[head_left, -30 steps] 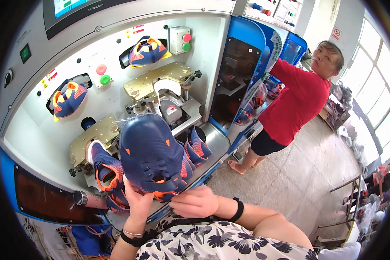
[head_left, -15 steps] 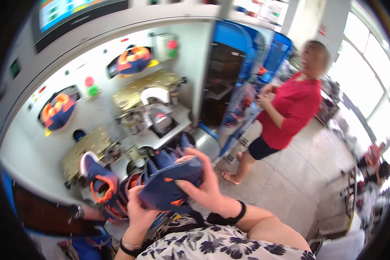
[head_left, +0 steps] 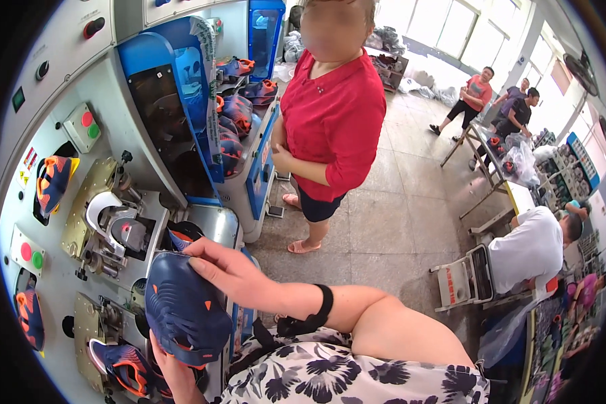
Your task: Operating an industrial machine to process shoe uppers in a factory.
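A navy shoe upper (head_left: 182, 306) with small orange marks hangs upright between my hands at the machine's front. My right hand (head_left: 232, 273) pinches its top edge, thumb on the outer face. My left hand (head_left: 172, 370) grips its lower edge from beneath, its fingers partly hidden behind the upper. Just past it is another navy-and-orange upper (head_left: 182, 236), mostly covered. Lower left, a navy shoe (head_left: 124, 367) with a pale edge and orange collar rests by the machine. Farther up stands a metal forming station (head_left: 128, 232) with a white curved clamp.
Navy-and-orange uppers (head_left: 52, 185) hang on the machine wall near a red-and-green button box (head_left: 82, 126). A person in a red shirt (head_left: 337, 128) stands beside a blue-framed rack of shoes (head_left: 232, 114). Someone in a white shirt (head_left: 525, 249) sits right, by a chair (head_left: 461, 279).
My view has swung to the right, bringing the person in red closer to the middle. The held upper has turned from slanted to upright, still in both hands.
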